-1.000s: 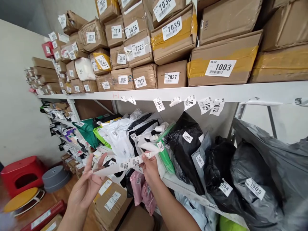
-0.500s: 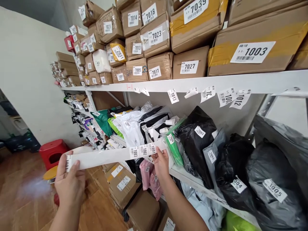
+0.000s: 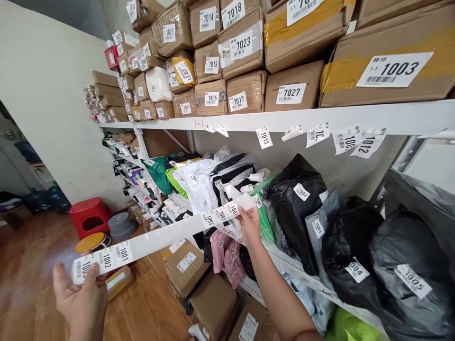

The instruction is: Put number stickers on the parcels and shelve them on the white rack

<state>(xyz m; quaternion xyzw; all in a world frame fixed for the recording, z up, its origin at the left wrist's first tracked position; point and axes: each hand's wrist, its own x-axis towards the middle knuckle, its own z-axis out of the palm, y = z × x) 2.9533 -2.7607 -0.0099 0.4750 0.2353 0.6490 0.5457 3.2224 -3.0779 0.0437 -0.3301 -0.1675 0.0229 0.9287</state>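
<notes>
Label strip (image 3: 159, 237) spans diagonally in mid-air before the lower shelf. The left hand (image 3: 83, 298) thumb-pinches its low end and the right hand (image 3: 250, 225) pinches the high end (beside the green bag (image 3: 265, 222)). Risk, I'd judge: too much tension tears the backing, or peeling labels snag on the bags.

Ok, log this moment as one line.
left hand: holds lower end of label strip | right hand: pinches upper end near black bag | strip: stretched between hands | above: shelf of numbered boxes
</notes>
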